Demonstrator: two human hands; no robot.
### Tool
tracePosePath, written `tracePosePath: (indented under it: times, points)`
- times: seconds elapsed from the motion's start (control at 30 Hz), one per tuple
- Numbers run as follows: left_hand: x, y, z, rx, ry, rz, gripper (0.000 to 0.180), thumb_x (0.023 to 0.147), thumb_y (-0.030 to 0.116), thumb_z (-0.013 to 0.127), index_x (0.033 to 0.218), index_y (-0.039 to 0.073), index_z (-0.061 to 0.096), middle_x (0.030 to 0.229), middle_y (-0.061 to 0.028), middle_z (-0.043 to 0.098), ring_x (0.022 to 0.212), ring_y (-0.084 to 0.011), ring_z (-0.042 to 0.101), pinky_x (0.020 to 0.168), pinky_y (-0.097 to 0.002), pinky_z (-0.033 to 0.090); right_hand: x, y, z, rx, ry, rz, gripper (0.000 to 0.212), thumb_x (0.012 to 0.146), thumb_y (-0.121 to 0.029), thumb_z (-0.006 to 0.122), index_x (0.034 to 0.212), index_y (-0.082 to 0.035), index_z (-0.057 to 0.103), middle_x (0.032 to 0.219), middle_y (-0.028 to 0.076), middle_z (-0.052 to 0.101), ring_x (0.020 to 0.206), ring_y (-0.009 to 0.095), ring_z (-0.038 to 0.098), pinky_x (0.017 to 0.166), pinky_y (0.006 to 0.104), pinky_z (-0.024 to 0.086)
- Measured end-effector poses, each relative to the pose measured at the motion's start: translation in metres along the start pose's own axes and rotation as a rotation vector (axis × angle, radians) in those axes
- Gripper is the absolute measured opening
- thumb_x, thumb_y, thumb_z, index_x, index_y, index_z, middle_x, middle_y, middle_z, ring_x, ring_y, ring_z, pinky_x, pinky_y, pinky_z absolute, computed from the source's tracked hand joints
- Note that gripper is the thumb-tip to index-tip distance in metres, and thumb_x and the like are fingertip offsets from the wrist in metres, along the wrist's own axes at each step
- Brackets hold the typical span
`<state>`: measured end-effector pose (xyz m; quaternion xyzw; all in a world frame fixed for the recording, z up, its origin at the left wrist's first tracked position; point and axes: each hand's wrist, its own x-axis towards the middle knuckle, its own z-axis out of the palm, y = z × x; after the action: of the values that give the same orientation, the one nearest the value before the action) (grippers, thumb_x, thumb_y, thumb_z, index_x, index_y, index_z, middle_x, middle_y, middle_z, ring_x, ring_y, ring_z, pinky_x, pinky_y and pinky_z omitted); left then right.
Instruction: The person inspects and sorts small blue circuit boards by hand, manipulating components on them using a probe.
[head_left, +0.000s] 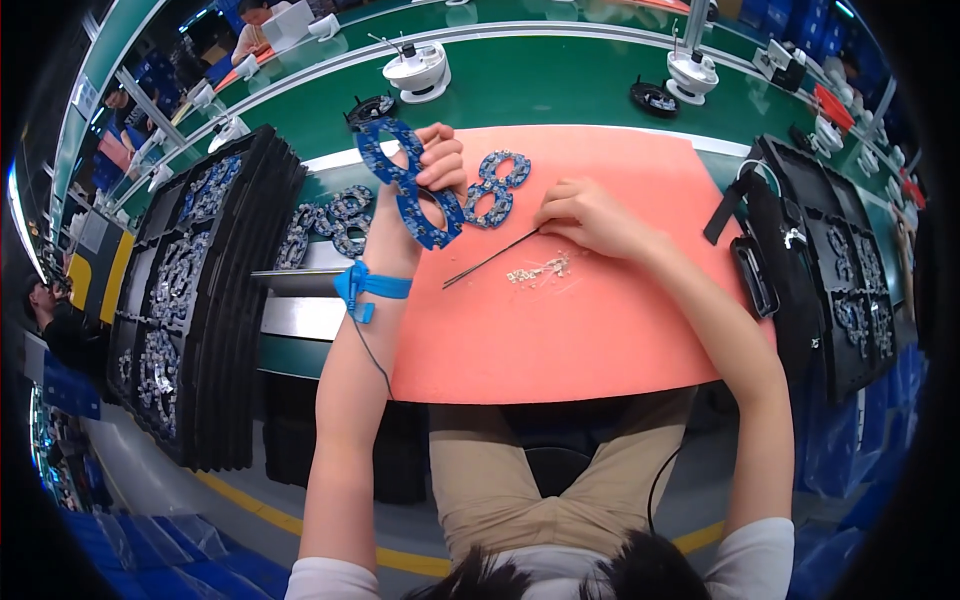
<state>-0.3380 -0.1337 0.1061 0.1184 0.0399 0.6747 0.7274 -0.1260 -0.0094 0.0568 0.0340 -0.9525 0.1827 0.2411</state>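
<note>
Holding blue board (408,180) upright, long axis near-vertical.

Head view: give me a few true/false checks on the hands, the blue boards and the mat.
1. The left hand holds a blue figure-eight circuit board lifted off the mat. True.
2. The right hand is empty. False: it holds a thin dark tweezer-like tool whose tip rests on the orange mat.
3. A second blue board lies on the mat. True.
4. The blue wrist strap is on the right wrist. False: it is on the left wrist.
5. Small pale scraps lie on the mat near the tool. True.
</note>
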Motion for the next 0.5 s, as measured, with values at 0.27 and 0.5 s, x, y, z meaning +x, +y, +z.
tracePosePath:
  times: [0.27,0.5]
  points:
    - [0.009,-0.004,-0.02,0.016,0.008,0.099,0.022,0.095,0.013,0.035,0.085,-0.002,0.048,0.054,-0.0002,0.035,0.036,-0.0102,0.034,0.037,-0.0224,0.027,-0.005,-0.013,-0.01,-0.045,0.001,0.083,0.008,0.077,-0.009,0.062,0.083,-0.003,0.065,0.083,0.008,0.061,0.082,0.026,0.057,0.076,0.036,0.045]
    - [-0.007,0.009,-0.027,-0.078,-0.159,0.273,0.024,0.094,0.013,0.034,0.086,-0.003,0.05,0.053,-0.0017,0.034,0.038,-0.0107,0.033,0.038,-0.0222,0.028,0.014,-0.006,0.008,0.032,0.01,0.058,0.008,0.076,-0.006,0.063,0.083,-0.003,0.063,0.084,0.008,0.06,0.083,0.025,0.056,0.078,0.036,0.043]
